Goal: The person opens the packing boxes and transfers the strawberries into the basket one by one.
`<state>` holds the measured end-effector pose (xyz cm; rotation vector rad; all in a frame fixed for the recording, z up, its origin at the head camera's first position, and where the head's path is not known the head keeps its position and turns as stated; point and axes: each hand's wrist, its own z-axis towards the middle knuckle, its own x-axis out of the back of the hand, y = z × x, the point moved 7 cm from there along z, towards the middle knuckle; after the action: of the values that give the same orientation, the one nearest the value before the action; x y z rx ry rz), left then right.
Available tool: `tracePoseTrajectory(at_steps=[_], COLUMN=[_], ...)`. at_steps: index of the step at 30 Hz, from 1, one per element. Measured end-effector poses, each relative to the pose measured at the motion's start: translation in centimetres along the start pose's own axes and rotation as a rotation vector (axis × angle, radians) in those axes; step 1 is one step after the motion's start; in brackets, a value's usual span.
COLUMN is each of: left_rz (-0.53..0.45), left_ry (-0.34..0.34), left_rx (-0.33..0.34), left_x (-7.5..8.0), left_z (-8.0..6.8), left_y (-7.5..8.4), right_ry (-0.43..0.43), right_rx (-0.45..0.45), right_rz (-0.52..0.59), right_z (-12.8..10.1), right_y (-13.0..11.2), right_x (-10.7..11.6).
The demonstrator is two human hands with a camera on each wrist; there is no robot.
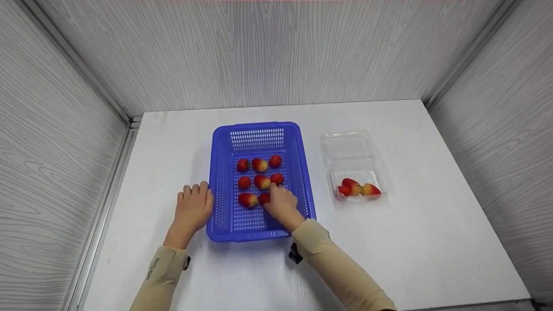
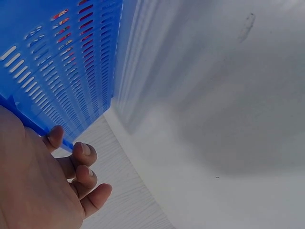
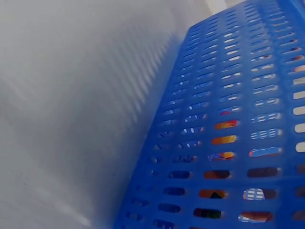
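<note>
A blue slotted basket (image 1: 255,126) stands mid-table with several red strawberries (image 1: 259,164) laid in rows on its floor. My right hand (image 1: 281,202) reaches inside it at the near row, its fingers curled down over a strawberry (image 1: 263,198) of which only the left part shows. Outside the basket's left wall, my left hand (image 1: 194,207) rests on the table. In the left wrist view its loosely bent fingers (image 2: 78,167) touch the basket's (image 2: 62,62) lower edge. The right wrist view shows only the basket's wall (image 3: 228,95), with red fruit behind the slots.
A clear plastic clamshell box (image 1: 345,144) lies open to the right of the basket, with three strawberries (image 1: 354,186) in its near half. The white table (image 1: 432,242) is enclosed by grey wood-grain walls on three sides.
</note>
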<state>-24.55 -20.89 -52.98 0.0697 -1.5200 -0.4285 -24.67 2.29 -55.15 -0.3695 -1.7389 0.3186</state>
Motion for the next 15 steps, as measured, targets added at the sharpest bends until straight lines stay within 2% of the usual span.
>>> tracePoseTrajectory(at_steps=[8,15], left_rz=[0.006,0.016], left_ry=[-0.008,0.018], left_rx=[-0.001,-0.006], left_x=[0.0,0.4], left_z=[0.0,0.0], left_y=[0.1,0.2], right_ry=[0.007,0.073], right_rx=[0.021,0.059], right_rz=[0.011,0.035], right_z=[-0.1,-0.8], right_y=[-0.1,-0.2], right_x=[0.2,1.3])
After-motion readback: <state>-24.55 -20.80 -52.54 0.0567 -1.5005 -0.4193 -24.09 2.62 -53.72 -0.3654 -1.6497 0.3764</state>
